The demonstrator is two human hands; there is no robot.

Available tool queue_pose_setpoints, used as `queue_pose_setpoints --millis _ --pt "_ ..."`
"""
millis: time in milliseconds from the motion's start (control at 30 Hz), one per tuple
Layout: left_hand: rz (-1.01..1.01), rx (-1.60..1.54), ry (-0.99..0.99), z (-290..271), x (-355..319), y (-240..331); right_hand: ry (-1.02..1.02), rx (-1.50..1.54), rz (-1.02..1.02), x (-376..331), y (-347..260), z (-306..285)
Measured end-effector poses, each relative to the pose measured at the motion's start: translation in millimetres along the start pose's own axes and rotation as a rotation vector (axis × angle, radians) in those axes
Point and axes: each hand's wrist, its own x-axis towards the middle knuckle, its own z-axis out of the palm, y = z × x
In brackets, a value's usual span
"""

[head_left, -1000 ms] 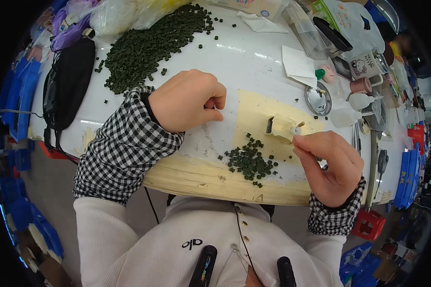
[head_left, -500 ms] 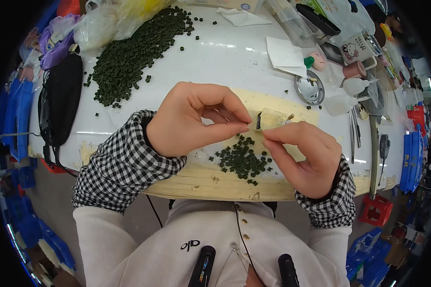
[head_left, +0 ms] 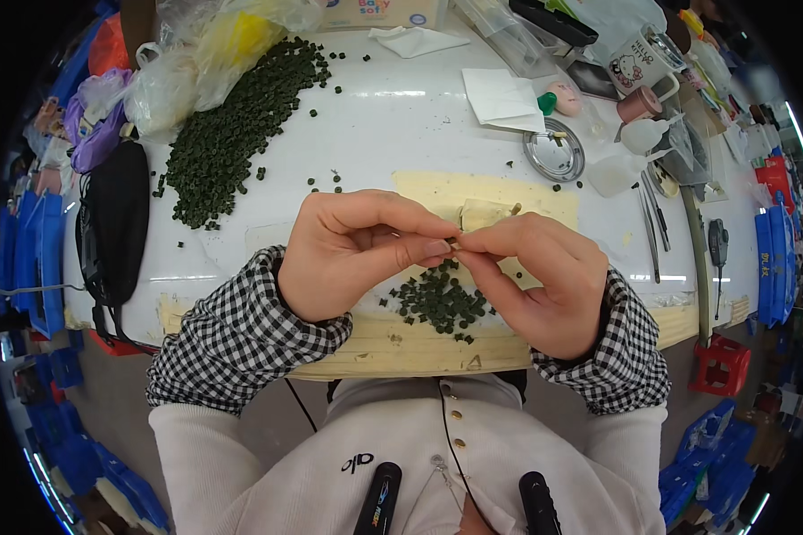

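My left hand [head_left: 357, 254] and my right hand [head_left: 540, 281] meet fingertip to fingertip over the table's near edge. Together they pinch a small cream-coloured piece [head_left: 484, 215], most of it hidden behind the fingers. Right under the fingertips lies a small heap of dark green pellets [head_left: 442, 303] on a cream-coloured mat [head_left: 544, 201]. A much larger heap of the same pellets [head_left: 232, 134] spreads across the white table [head_left: 393, 134] at the far left. A few loose pellets lie between the two heaps.
A black bag [head_left: 116, 223] hangs at the table's left edge, with plastic bags [head_left: 232, 36] behind the big heap. At the right are a round metal dish [head_left: 553, 156], folded white paper [head_left: 504, 94], a mug [head_left: 638, 62], a white squeeze bottle [head_left: 642, 134] and thin metal tools [head_left: 651, 218].
My left hand has come right from the bare table to meet my right hand. Both hands now pinch the cream piece over the small pellet heap, which only the right hand held a second ago.
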Motion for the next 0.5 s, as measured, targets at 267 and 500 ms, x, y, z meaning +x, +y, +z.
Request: queue_pose_setpoints --millis 267,500 --pt "0.062 0.041 0.05 5.8 -1.5 -1.8 0.008 0.055 0.041 -1.4 -0.2 1.6" --pt "0.08 0.094 0.022 4.2 -1.6 -3.7 0.015 0.085 0.066 -2.8 1.0 3.2"
